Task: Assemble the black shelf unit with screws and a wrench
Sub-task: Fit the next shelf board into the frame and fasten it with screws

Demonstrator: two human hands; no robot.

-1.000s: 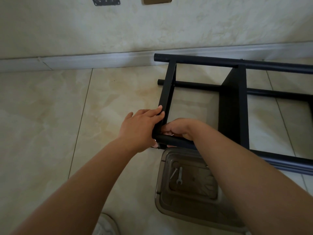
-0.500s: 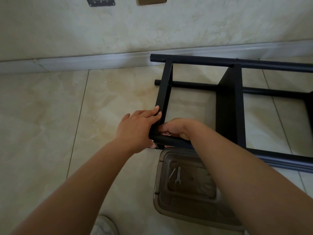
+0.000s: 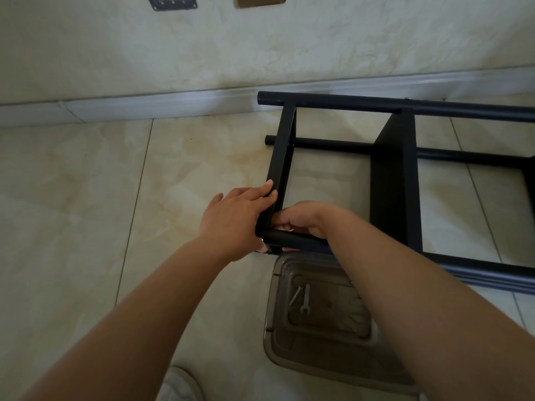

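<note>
The black shelf unit (image 3: 395, 175) lies on its side on the tiled floor, its round poles running left to right. My left hand (image 3: 237, 218) grips the near left corner, fingers wrapped over the end panel (image 3: 282, 157) and thumb under the near pole (image 3: 292, 240). My right hand (image 3: 301, 217) reaches inside that corner with curled fingers pinching something small and pale; what it is stays hidden. A silver wrench (image 3: 306, 299) and a screw (image 3: 295, 295) lie in a clear plastic box (image 3: 278, 337) just below the corner.
A wall with a pale skirting board (image 3: 144, 104) runs behind the shelf unit. A white shoe (image 3: 179, 386) shows at the bottom edge. Beige floor tiles (image 3: 72, 198) spread to the left.
Both hands keep their hold at the corner. The view has shifted slightly, and the right hand's fingers have moved a little inside the joint.
</note>
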